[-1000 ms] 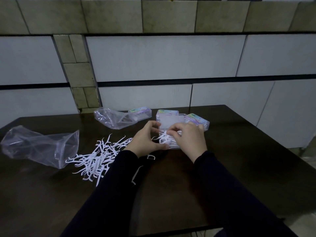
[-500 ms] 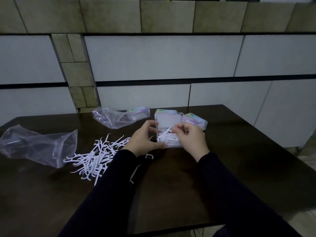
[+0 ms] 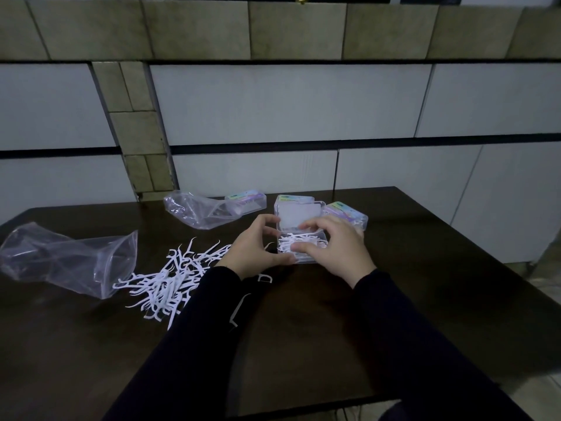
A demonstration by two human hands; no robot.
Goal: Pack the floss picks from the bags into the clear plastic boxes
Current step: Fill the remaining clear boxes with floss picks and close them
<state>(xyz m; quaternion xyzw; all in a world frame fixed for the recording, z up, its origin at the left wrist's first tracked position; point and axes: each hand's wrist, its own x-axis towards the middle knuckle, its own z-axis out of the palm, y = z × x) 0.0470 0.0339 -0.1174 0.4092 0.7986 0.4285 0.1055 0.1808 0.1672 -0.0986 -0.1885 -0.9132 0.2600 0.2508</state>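
Both forearms in dark sleeves reach forward; left hand [image 3: 253, 253] and right hand [image 3: 335, 249] close together, fingers curled, thumbs inward.

Dark table [image 3: 425, 284]: picks [image 3: 164, 287], bags [image 3: 66, 259], boxes [image 3: 346, 212].

Table: a dark brown wooden table [image 3: 425, 284] is filling the near and middle ground, its far edge lying close to the wall.
Wall: a tiled wall [image 3: 273, 107] is rising behind the table, with large pale grey tiles running in rows between dark horizontal bands.
Upper course: a row of olive-brown tiles [image 3: 194, 28] is running along the top.
Column: a narrow strip of the same olive-brown tiles [image 3: 136, 129] is dropping down on the far left.
Floor: a patch of pale floor [image 3: 543, 268] is showing at the right edge.
Light: dim, even light is leaving the tabletop nearly black.
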